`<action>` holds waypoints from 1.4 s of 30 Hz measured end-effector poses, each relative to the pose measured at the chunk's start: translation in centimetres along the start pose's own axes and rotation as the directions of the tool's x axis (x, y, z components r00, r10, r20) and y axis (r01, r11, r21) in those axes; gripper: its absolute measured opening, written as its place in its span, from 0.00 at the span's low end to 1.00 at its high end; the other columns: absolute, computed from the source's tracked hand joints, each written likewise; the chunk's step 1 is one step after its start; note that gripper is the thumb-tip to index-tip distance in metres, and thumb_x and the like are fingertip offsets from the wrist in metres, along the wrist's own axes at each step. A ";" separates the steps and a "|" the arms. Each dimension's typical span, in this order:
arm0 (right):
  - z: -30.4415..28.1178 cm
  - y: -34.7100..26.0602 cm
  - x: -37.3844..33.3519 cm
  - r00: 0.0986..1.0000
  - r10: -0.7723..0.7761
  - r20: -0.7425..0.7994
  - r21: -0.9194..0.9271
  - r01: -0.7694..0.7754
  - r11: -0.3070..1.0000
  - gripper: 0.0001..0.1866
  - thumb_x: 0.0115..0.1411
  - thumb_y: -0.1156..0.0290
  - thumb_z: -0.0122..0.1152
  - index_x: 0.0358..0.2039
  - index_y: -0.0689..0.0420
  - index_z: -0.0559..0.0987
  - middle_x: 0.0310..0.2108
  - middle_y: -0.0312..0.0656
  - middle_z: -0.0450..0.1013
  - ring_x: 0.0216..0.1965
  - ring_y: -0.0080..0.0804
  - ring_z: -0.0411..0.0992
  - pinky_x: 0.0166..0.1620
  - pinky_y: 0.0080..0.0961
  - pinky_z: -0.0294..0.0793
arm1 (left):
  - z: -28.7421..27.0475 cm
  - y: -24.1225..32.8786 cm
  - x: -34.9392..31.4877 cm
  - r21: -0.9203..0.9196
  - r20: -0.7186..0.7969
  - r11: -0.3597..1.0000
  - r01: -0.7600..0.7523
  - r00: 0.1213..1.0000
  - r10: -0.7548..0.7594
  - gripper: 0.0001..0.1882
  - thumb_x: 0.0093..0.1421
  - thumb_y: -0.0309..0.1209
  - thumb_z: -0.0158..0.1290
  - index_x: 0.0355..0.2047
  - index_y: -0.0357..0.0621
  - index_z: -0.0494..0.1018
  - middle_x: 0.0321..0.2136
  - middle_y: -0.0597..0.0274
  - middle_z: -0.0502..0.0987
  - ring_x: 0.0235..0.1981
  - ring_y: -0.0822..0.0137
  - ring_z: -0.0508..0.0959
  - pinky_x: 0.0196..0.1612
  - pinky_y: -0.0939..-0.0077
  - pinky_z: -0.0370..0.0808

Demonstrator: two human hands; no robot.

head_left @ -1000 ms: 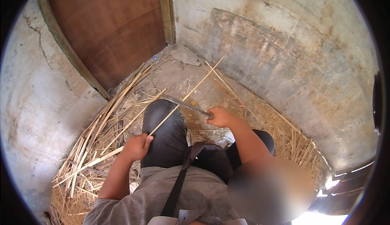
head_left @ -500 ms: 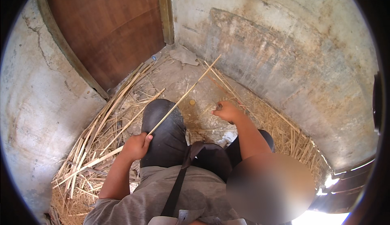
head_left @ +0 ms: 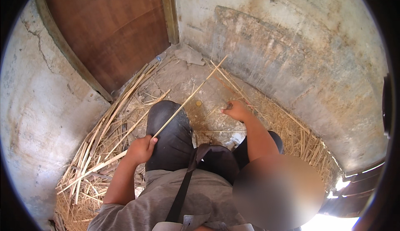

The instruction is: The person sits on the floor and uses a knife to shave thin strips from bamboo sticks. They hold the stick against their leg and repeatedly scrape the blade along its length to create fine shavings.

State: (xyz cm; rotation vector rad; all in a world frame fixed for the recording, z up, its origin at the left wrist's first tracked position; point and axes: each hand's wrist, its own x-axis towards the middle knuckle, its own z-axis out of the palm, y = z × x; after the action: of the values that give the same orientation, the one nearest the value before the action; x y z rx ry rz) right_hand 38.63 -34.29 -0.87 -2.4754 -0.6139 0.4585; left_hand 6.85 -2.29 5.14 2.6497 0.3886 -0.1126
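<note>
A thin, pale yellow bamboo-like stick [head_left: 192, 95] slants from my left hand across my left knee, its far tip pointing toward the corner by the wall. My left hand [head_left: 141, 148] is closed round its near end. Over the ground on the right, apart from the stick, my right hand [head_left: 238, 111] is closed with the fingers curled in. Something small and dark shows at those fingers, but what it is cannot be made out. Between my knees and the far corner, a small yellowish round thing [head_left: 198, 103] lies on the ground.
Long split strips [head_left: 100, 124] are heaped at the left, beside a brown door [head_left: 108, 26]. Dry straw and shavings [head_left: 287, 124] run along the right wall [head_left: 300, 64]. A flat grey stone-like piece [head_left: 189, 56] lies in the corner. A blurred round patch covers the lower right.
My right hand has shifted slightly to the right and a little upward. The left hand and the stick keep nearly the same pose; the whole view has shifted slightly.
</note>
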 end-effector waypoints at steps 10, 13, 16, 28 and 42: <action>0.1 -3.0 -1.0 0.985 -0.121 0.124 -0.067 0.130 0.989 0.34 0.54 0.49 0.70 0.52 0.65 0.79 0.50 0.60 0.77 0.53 0.56 0.75 0.56 0.42 0.74 | -0.1 0.4 -0.1 -0.025 -0.012 1.000 0.008 1.000 -0.008 0.24 0.73 0.47 0.42 0.33 0.38 0.71 0.26 0.37 0.78 0.34 0.33 0.78 0.38 0.43 0.73; 0.8 -3.6 -1.3 0.956 -0.193 0.220 -0.094 0.218 0.972 0.30 0.54 0.50 0.70 0.48 0.62 0.82 0.46 0.59 0.78 0.50 0.56 0.76 0.53 0.43 0.75 | -0.1 0.4 -0.2 -0.029 -0.017 1.000 0.007 1.000 -0.008 0.23 0.73 0.47 0.43 0.32 0.38 0.71 0.26 0.37 0.78 0.33 0.32 0.78 0.38 0.43 0.73; 1.5 -3.0 -0.5 0.952 -0.201 0.232 -0.101 0.229 0.968 0.28 0.53 0.50 0.72 0.45 0.59 0.82 0.44 0.58 0.79 0.48 0.55 0.77 0.51 0.43 0.76 | 0.1 0.2 -0.2 -0.035 -0.024 0.999 -0.003 1.000 0.002 0.24 0.73 0.47 0.42 0.32 0.38 0.71 0.25 0.37 0.77 0.33 0.32 0.78 0.38 0.43 0.73; -0.5 -1.5 -0.7 0.998 -0.054 0.030 -0.054 0.055 0.997 0.36 0.53 0.48 0.70 0.52 0.67 0.79 0.47 0.60 0.78 0.50 0.56 0.77 0.54 0.43 0.75 | 0.3 0.0 -0.1 -0.029 -0.035 1.000 -0.003 0.999 0.002 0.25 0.74 0.48 0.41 0.32 0.38 0.71 0.25 0.37 0.77 0.32 0.32 0.77 0.37 0.43 0.73; 0.7 -0.1 -0.1 0.992 -0.121 -0.023 -0.084 0.119 0.989 0.33 0.53 0.50 0.72 0.49 0.64 0.81 0.43 0.57 0.80 0.47 0.54 0.78 0.51 0.42 0.75 | 0.0 0.4 -0.1 -0.032 -0.021 0.999 -0.001 1.000 0.000 0.24 0.74 0.48 0.42 0.32 0.39 0.71 0.25 0.37 0.77 0.32 0.32 0.78 0.37 0.43 0.73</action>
State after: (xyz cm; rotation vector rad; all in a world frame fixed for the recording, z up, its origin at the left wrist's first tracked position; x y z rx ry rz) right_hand 38.23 -33.96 -1.34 -2.5008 -0.7796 0.3574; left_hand 6.83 -2.63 5.37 2.6214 0.3933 -0.0784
